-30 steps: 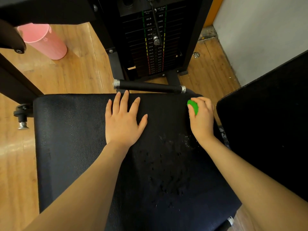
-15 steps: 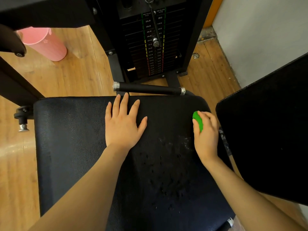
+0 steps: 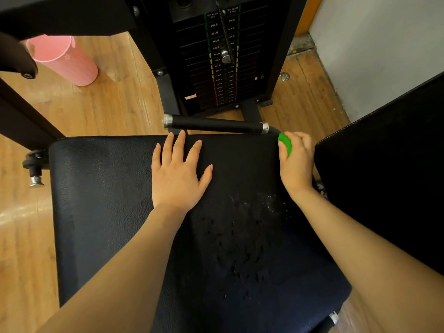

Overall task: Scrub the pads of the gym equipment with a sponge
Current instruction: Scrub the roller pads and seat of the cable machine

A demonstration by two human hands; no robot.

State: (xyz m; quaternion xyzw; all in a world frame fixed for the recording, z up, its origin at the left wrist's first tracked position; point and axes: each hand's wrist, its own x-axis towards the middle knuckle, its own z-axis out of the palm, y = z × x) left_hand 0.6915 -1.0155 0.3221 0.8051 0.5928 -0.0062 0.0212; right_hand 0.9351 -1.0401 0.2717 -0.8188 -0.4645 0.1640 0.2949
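Sponge [image 3: 285,143] in curled right hand [image 3: 296,164]

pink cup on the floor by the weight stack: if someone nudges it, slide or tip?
The pink cup looks tall and narrower at its base, so a push near the rim would probably tip it; once down it may roll in an arc. The wood floor looks smooth, so a low push could slide it. Whether it holds anything cannot be seen.

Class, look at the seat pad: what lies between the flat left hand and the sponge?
Only bare black seat pad separates the left hand from the green sponge, per the head view.
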